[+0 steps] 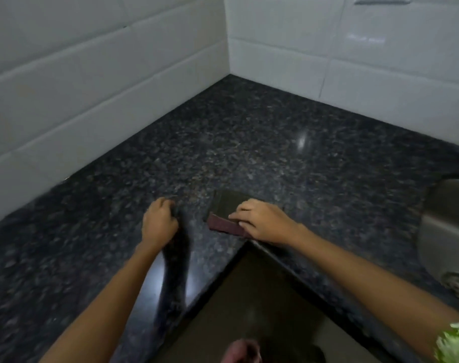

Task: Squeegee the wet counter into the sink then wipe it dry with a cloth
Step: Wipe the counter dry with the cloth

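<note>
The dark speckled granite counter [249, 142] runs around an inner corner below white tiled walls. My right hand [262, 221] lies flat near the counter's front corner, fingers pressed on a maroon flat piece [221, 226] that looks like a folded cloth. A darker rectangle [227, 203] shows just beyond it, and I cannot tell whether that is part of it or a reflection. My left hand [159, 221] rests on the counter to its left, curled into a fist, with nothing visible in it. The steel sink [443, 231] is set into the counter at the far right.
White tiled walls [92, 87] close the counter at the back and left. The sink's drain [457, 284] shows near the right edge. Brown floor [249, 310] lies below the counter's inner corner. A green leafy-patterned thing [456, 341] sits at the bottom right.
</note>
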